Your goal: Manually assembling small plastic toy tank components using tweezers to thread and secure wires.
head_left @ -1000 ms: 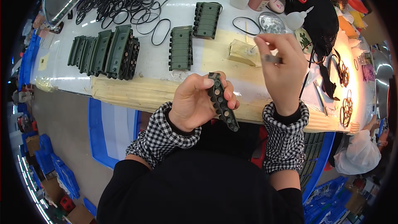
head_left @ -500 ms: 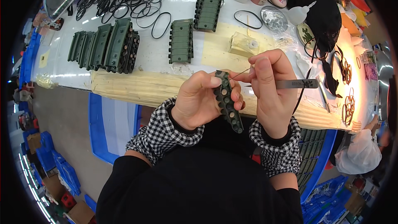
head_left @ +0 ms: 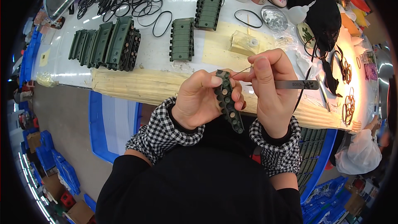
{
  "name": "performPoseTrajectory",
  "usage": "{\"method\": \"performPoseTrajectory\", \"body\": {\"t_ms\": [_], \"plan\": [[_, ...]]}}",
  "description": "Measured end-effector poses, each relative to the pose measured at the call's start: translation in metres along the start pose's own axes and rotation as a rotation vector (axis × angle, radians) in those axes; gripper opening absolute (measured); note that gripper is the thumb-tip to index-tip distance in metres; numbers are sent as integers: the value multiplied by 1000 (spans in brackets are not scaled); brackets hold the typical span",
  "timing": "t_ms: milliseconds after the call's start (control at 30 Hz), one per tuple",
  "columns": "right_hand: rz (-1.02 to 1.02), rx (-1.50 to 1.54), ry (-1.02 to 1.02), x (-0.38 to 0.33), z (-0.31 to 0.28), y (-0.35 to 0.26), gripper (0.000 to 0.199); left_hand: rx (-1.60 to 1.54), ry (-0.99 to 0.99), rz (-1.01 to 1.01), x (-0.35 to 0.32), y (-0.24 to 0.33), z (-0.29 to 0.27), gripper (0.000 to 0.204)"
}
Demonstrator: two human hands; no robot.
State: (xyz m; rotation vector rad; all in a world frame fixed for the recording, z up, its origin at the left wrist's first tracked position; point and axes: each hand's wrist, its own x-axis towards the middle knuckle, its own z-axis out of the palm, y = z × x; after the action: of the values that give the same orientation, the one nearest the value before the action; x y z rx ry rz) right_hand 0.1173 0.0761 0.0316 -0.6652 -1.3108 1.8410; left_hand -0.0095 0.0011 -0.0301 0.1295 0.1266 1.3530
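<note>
In the head view, the left hand (head_left: 198, 101) clamps the green toy-tank chassis (head_left: 227, 103) over the table edge (head_left: 137, 79); the right hand (head_left: 269, 89) pinches a thin pick (head_left: 241, 72), tweezers (head_left: 296, 84) tucked in its fingers. Steady wrists and light tip pressure should suit the chassis's upper end best

Dark-green model-tank chassis (head_left: 229, 104) is held aslant by the left fingers (head_left: 236, 92), round-wheeled track side exposed, lower end angled right. Thin needle-like pick (head_left: 242, 72) is pinched in the right fingers (head_left: 263, 67), tip near the chassis's upper end; contact not discernible. Silver tweezers (head_left: 295, 84) are held crosswise there, points leftward.
</note>
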Motion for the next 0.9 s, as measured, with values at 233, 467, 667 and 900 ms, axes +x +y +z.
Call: {"method": "performPoseTrajectory", "body": {"t_ms": [233,467,667,900], "plan": [[-39,15,-14,0,-2,1,21,-18,-23,-4,-1,-1,0,28],[-145,-29,38,4,-8,4,18,91,28,-22,0,3,4,26],[-550,-684,285,44,-39,8,13,99,12,-16,3,8,2,22],[-748,-1032,307,51,-37,13,7,66,10,-34,8,11,2,22]]}}
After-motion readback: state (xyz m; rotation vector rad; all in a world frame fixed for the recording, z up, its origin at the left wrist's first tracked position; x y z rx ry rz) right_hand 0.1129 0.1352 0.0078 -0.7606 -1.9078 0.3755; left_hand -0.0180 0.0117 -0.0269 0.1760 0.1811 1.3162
